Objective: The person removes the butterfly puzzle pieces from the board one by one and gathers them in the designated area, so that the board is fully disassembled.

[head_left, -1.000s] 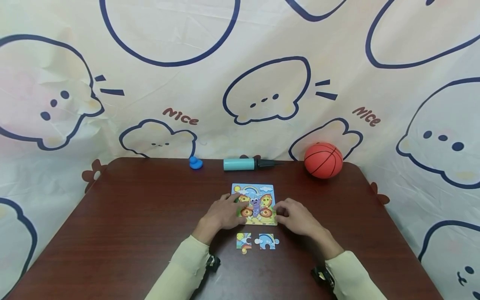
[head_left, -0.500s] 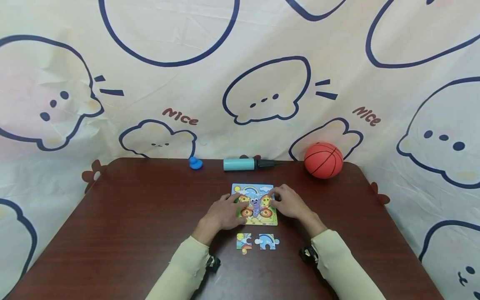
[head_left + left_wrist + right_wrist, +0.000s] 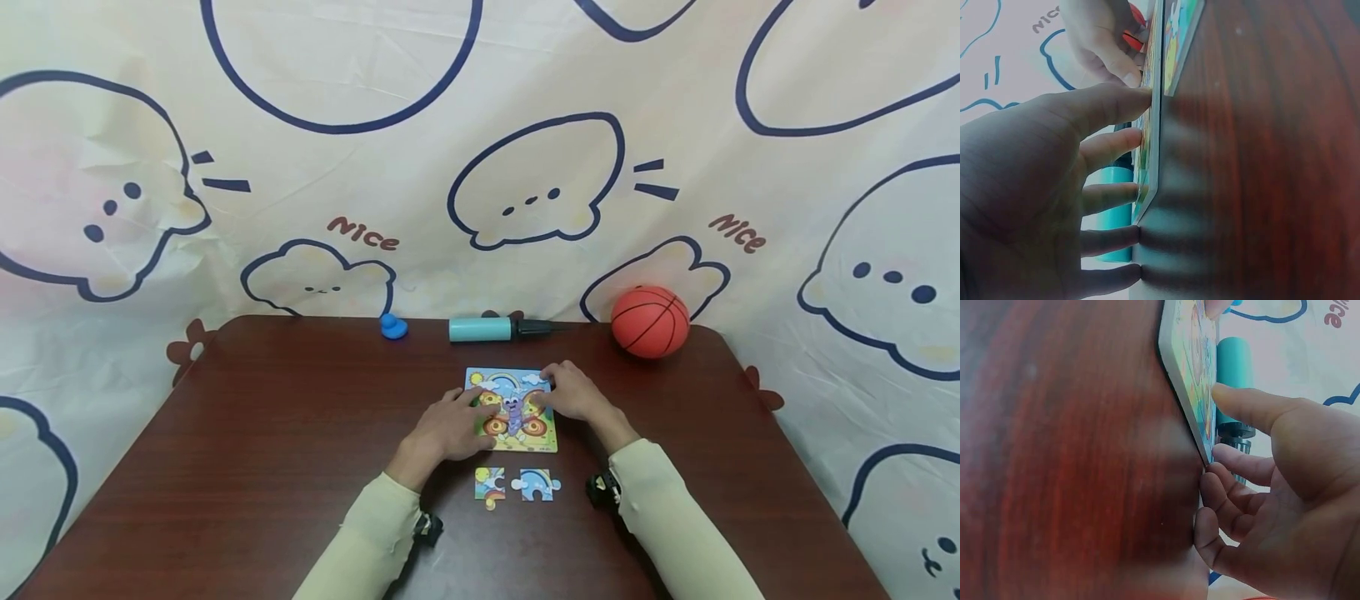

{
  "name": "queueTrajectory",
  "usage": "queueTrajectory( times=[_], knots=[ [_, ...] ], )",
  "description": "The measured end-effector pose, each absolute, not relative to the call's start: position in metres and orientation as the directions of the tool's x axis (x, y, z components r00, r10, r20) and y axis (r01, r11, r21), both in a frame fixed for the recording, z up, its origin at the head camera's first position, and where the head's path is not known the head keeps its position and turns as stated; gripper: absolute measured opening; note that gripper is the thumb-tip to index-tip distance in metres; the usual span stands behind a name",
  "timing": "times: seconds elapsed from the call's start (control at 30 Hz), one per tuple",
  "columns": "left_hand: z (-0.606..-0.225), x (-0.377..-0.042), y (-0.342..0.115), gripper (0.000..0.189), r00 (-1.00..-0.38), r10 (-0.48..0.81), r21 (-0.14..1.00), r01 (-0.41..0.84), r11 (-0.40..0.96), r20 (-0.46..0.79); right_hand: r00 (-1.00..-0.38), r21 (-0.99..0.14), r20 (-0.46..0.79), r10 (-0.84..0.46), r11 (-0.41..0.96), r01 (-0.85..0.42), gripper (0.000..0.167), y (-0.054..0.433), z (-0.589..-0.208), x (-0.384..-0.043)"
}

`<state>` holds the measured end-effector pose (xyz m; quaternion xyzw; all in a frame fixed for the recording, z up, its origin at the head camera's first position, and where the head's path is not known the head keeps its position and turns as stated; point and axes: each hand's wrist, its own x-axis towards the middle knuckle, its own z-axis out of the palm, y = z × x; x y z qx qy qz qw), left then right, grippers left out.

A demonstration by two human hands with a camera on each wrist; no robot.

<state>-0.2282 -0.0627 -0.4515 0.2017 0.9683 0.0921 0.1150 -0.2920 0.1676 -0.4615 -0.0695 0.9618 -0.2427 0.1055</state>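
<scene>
A square butterfly jigsaw puzzle [image 3: 513, 423] lies flat on the table, its picture facing up. My left hand [image 3: 448, 427] rests on its left side; in the left wrist view the fingers are spread and fairly straight, with the thumb and some fingertips on the puzzle and the others on the table. At the upper right corner is my right hand [image 3: 579, 397]. The right wrist view shows its thumb and index fingertip on the puzzle, apart from each other, while the other fingers bend onto the table. Two loose jigsaw pieces, one with a sun [image 3: 489, 483] and one with a rainbow [image 3: 536, 484], lie just in front.
Along the back edge of the brown table [image 3: 300, 467] stand a blue rubber duck [image 3: 393, 327], a teal hand pump [image 3: 480, 329] and a small red basketball [image 3: 650, 322]. A printed cloth [image 3: 360, 183] hangs behind.
My right hand has moved from the puzzle's lower right edge up to its upper right corner. The left hand, the puzzle and the two loose pieces have stayed in place.
</scene>
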Motion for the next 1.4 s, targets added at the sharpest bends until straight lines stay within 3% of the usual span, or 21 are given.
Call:
queueTrajectory(
  times=[0.2, 0.53, 0.97, 1.4],
  knots=[
    [-0.450, -0.228, -0.063, 0.058, -0.890, 0.419, 0.228, 0.377, 0.898, -0.180, -0.964, -0.464, -0.207, -0.170, 0.884, -0.057, 0.053, 0.166, -0.459, -0.297],
    [-0.450, -0.228, -0.063, 0.057, -0.890, 0.418, 0.228, 0.375, 0.899, -0.182, -0.963, -0.539, -0.236, -0.133, 0.842, 0.016, 0.050, 0.164, -0.460, -0.302],
    [-0.452, -0.228, -0.063, 0.058, -0.895, 0.407, 0.241, 0.360, 0.901, -0.184, -0.972, -0.609, -0.166, -0.167, 0.793, -0.032, 0.051, 0.167, -0.461, -0.292],
    [-0.451, -0.228, -0.063, 0.058, -0.894, 0.407, 0.240, 0.360, 0.902, -0.187, -0.975, -0.638, -0.058, -0.213, 0.759, -0.128, 0.042, 0.180, -0.467, -0.294]
  ],
)
